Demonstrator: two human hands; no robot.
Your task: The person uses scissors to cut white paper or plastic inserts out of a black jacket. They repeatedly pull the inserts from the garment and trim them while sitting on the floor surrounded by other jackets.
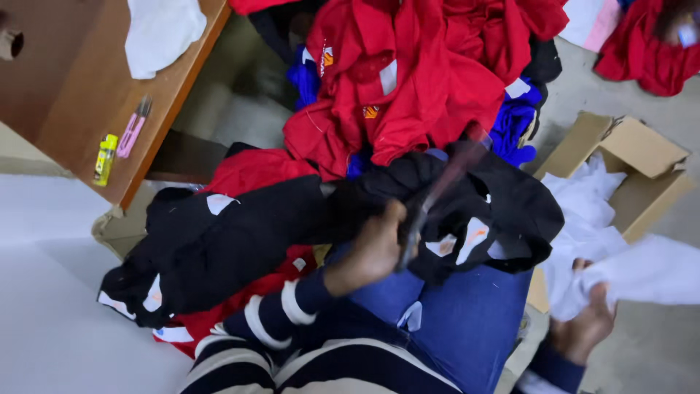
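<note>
A black garment (240, 233) with small white patches lies across my lap, over my blue jeans (467, 321). My left hand (372, 252), in a striped sleeve, is closed at the middle of the garment around a long dark tool (437, 193), blurred by motion and shaped like scissors. My right hand (587, 325) is low at the right and grips the edge of a white sheet of fabric (649, 273) that stretches to the right.
A heap of red garments (408, 80) and some blue ones (518, 120) lies ahead. An open cardboard box (645, 146) with white fabric stands at the right. A wooden table (80, 95) at top left carries a yellow lighter (106, 158), a pink cutter (133, 131) and a white cloth (160, 33).
</note>
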